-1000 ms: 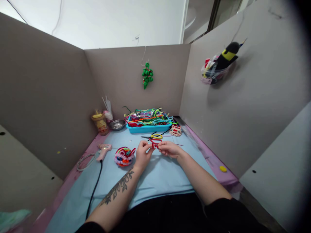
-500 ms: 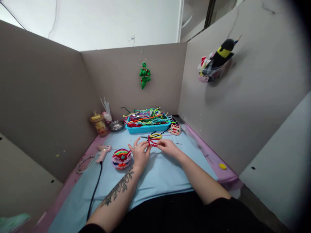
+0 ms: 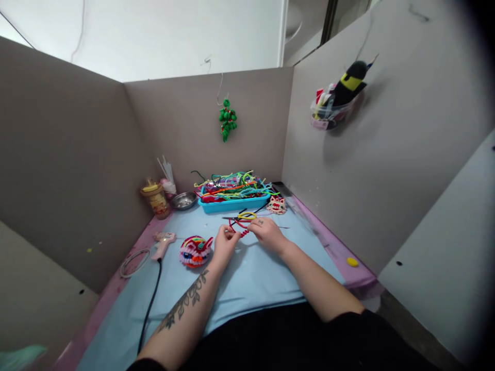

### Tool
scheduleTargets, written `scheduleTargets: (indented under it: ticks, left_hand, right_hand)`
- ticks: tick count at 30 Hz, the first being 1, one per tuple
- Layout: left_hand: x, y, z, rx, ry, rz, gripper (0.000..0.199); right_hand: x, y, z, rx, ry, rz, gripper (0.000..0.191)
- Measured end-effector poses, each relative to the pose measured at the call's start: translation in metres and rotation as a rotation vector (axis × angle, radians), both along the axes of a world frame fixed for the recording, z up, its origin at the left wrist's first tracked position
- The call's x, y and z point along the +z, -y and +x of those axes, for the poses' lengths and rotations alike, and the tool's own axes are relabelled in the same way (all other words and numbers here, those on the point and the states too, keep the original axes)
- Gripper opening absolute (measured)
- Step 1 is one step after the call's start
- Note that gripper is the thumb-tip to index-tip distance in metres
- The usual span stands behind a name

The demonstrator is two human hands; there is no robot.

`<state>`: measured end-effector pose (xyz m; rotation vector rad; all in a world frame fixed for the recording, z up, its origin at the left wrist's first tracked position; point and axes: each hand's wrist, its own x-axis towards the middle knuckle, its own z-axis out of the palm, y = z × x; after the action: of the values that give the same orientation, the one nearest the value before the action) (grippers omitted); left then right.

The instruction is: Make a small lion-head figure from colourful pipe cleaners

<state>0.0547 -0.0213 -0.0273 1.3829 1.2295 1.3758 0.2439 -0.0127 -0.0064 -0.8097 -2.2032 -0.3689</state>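
Between my hands is a red fuzzy stem (image 3: 244,233), coiled in its middle part, with a loose length bending up at the left. My left hand (image 3: 226,243) pinches its left end. The fingers of my right hand (image 3: 267,234) are closed on the right end of the coil. Just behind my hands lie scissors (image 3: 247,216) with yellow handles. A round, colorful fuzzy ornament (image 3: 194,252) rests on the blue cloth (image 3: 255,281), left of my left hand.
A blue tray (image 3: 232,206) of colored stems stands at the back, a cream-and-red piece (image 3: 277,205) beside it. Left are a pink glue gun (image 3: 164,246) with its cord, a metal bowl (image 3: 184,201) and a cup (image 3: 155,202). Grey partitions enclose three sides.
My left hand's spread fingers have closed on the stem. The stem's upright part now leans left. My right hand has turned, its back more in view. The whole view has shifted slightly.
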Motion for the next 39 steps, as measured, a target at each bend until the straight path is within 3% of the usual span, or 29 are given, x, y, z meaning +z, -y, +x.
scheduleTargets:
  ticks: [4, 7, 10, 13, 15, 17, 20, 23, 26, 29, 36, 39]
  left_hand:
    - [0.002, 0.001, 0.002, -0.057, 0.137, -0.109, 0.041]
    - [0.008, 0.004, 0.002, -0.052, 0.160, -0.120, 0.043]
    - [0.013, 0.004, 0.000, -0.030, 0.252, -0.130, 0.045]
    - [0.016, 0.002, -0.002, -0.093, 0.480, -0.180, 0.060]
    - [0.014, 0.001, -0.002, -0.134, 0.533, -0.160, 0.064]
    - [0.010, 0.001, -0.001, -0.119, 0.402, -0.053, 0.058]
    - [0.003, 0.004, 0.001, -0.043, 0.030, 0.214, 0.060]
    - [0.002, 0.007, 0.002, -0.023, -0.229, 0.395, 0.059]
    - [0.007, 0.010, 0.001, -0.073, -0.328, 0.450, 0.036]
    - [0.012, 0.012, 0.001, -0.094, -0.295, 0.406, 0.019]
    - [0.015, 0.016, 0.002, 0.016, -0.159, 0.200, 0.030]
    - [0.014, 0.014, 0.001, 0.037, -0.152, 0.108, 0.038]
  right_hand:
    - [0.001, 0.002, -0.001, 0.022, -0.038, 0.028, 0.027]
    - [0.000, 0.001, 0.001, 0.073, -0.122, -0.070, 0.026]
    - [-0.001, -0.004, 0.006, 0.124, -0.326, -0.294, 0.018]
    - [-0.002, -0.013, 0.011, 0.114, -0.611, -0.600, 0.009]
    - [-0.002, -0.018, 0.014, 0.130, -0.799, -0.837, 0.014]
    - [0.000, -0.019, 0.017, 0.198, -0.927, -1.099, 0.023]
    - [0.003, -0.015, 0.019, 0.340, -0.925, -1.479, 0.031]
    - [0.007, -0.007, 0.017, 0.431, -0.830, -1.687, 0.032]
    - [0.008, -0.002, 0.013, 0.456, -0.771, -1.708, 0.030]
    - [0.006, -0.002, 0.009, 0.426, -0.740, -1.621, 0.029]
    - [-0.002, -0.003, 0.000, 0.283, -0.650, -1.262, 0.025]
    - [-0.002, -0.001, -0.004, 0.177, -0.554, -0.992, 0.015]
